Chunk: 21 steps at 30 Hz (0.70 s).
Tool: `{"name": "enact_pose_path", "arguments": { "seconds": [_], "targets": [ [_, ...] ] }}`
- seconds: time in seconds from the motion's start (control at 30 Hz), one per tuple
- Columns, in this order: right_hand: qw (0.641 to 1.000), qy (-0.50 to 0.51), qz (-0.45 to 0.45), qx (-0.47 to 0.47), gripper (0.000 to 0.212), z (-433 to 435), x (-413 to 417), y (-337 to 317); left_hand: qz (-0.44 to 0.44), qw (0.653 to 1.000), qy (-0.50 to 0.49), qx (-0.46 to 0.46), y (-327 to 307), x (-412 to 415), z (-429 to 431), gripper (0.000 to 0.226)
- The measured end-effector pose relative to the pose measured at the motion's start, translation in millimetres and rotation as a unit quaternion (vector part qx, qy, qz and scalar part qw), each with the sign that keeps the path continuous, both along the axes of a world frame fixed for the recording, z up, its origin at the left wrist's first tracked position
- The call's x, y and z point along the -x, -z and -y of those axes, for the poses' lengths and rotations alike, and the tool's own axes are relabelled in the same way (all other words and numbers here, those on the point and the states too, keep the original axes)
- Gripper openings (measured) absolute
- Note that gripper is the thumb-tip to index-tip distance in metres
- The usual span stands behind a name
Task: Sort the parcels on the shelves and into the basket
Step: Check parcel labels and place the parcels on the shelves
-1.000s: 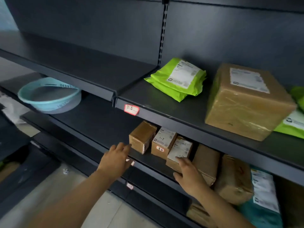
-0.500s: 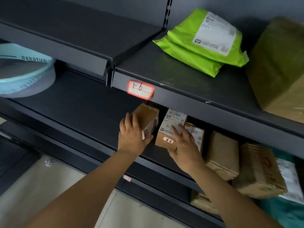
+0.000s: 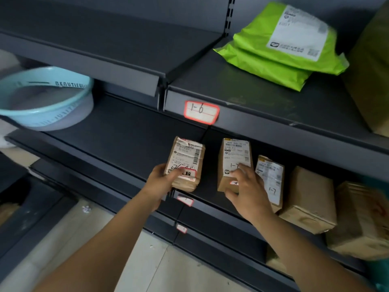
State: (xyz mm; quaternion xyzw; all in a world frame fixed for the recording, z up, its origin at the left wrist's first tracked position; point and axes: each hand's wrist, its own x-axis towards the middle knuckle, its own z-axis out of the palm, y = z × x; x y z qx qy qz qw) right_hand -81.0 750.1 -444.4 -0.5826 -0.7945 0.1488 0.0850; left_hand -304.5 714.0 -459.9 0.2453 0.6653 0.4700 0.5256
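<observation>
My left hand point(image 3: 161, 183) grips a small brown parcel point(image 3: 186, 159) at its lower end, label side up, above the front of the middle shelf point(image 3: 117, 140). My right hand point(image 3: 247, 191) holds a second small brown parcel point(image 3: 233, 157) marked "1-7", tilted up on the same shelf. A third labelled box point(image 3: 270, 178), also marked "1-7", leans just right of it, partly behind my right hand. A light blue plastic basket point(image 3: 46, 102) sits at the left end of the middle shelf.
Two green mailer bags point(image 3: 284, 45) and a large brown box point(image 3: 372, 66) lie on the upper shelf, whose edge carries a tag point(image 3: 201, 111) reading "1-6". More brown boxes point(image 3: 309, 199) fill the middle shelf to the right. Pale floor lies below.
My left hand has closed on the leftmost small parcel and turned it label up. My right hand has taken hold of the parcel beside it and tipped it up. The camera has moved closer.
</observation>
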Motion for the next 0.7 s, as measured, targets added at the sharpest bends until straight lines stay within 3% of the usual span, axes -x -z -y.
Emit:
{"name": "enact_pose_path", "arguments": {
  "seconds": [0.1,0.3,0.43,0.57,0.7],
  "targets": [
    [0.999,0.038,-0.020,0.009,0.044,-3,5,-3,0.069,0.997,-0.002,-0.020,-8,5,14,0.058],
    [0.983,0.164,-0.033,0.080,0.067,-25,26,-8,0.108,0.994,-0.025,-0.026,-14,8,31,0.044],
    [0.978,0.190,-0.033,0.075,0.062,-28,30,-4,0.119,0.992,-0.037,-0.020,-9,10,38,0.035],
    [0.956,0.251,-0.131,0.077,0.069,-29,25,-1,0.113,0.993,-0.037,-0.016,-3,15,44,0.055],
    [0.882,0.328,-0.305,0.143,0.088,-33,15,-1,0.101,0.994,-0.042,-0.008,4,22,46,0.080]
  ]
}}
